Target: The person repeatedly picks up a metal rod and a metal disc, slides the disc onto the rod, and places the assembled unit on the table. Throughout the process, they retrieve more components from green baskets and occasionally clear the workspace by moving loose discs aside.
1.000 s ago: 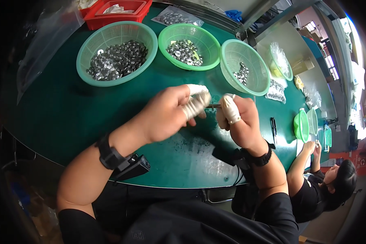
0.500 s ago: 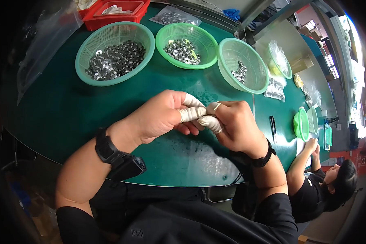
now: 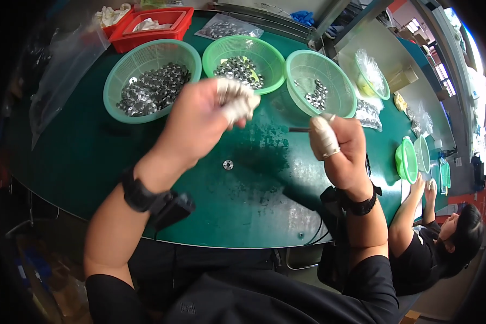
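My right hand, with white finger cots, is closed on a thin dark rod that sticks out to the left from its fingers. In front of the middle green basket is my left hand. Its finger cots are smeared by motion, so I cannot make out whether it holds anything. On the table between my forearms lies a small round metal piece with a hole in its middle. Metal pieces fill much of the left basket; smaller heaps lie in the middle basket and the right basket.
Red trays and a plastic bag of metal pieces stand along the back. Another bag lies right of the baskets. A co-worker sits at the right beside more green baskets.
My hands, together before, have come apart: the left went up toward the baskets, the right moved right. The rod now shows in my right hand, and the round metal piece shows on the table.
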`<state>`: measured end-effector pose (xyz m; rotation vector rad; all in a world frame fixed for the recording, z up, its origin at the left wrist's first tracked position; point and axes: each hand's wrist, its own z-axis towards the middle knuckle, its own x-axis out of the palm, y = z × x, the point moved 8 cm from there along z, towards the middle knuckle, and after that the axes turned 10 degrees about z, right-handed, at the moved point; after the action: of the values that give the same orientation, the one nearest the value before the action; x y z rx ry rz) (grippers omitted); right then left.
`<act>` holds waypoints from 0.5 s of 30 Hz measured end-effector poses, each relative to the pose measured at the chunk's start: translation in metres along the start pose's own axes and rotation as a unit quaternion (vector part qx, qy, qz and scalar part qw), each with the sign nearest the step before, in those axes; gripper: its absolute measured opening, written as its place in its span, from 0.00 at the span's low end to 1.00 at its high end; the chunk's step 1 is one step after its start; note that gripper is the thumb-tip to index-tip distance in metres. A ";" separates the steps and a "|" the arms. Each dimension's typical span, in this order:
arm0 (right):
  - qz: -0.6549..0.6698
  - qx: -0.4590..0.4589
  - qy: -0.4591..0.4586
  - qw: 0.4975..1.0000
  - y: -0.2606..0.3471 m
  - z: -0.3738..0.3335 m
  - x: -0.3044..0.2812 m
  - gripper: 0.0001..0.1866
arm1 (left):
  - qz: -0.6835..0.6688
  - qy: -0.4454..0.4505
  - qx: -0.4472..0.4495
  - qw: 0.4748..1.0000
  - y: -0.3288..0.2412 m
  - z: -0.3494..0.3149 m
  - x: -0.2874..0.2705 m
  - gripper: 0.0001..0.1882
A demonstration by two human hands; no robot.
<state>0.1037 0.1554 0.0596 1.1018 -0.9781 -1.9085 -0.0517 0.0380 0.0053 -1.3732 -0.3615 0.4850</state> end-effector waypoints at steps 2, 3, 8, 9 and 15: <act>-0.022 0.033 0.037 0.999 -0.008 -0.002 0.013 0.24 | 0.034 -0.041 0.050 0.997 -0.010 0.021 -0.010 0.08; -0.051 0.038 0.059 0.996 -0.010 -0.003 0.018 0.23 | 0.184 -0.071 0.109 0.974 -0.020 0.030 -0.016 0.11; -0.198 0.034 0.171 0.965 -0.016 -0.007 0.041 0.21 | 0.358 -0.151 0.239 0.890 -0.041 0.013 -0.025 0.19; -0.247 0.035 0.185 0.951 -0.018 -0.009 0.044 0.20 | 0.352 -0.151 0.240 0.892 -0.042 0.007 -0.026 0.19; -0.376 0.024 0.193 0.906 -0.024 -0.013 0.065 0.19 | 0.209 -0.116 0.080 0.968 -0.013 -0.016 -0.036 0.18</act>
<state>0.0858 0.1078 0.0113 2.0013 -0.3856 -2.0967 -0.0723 0.0044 0.0169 -1.2369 -0.2144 1.0091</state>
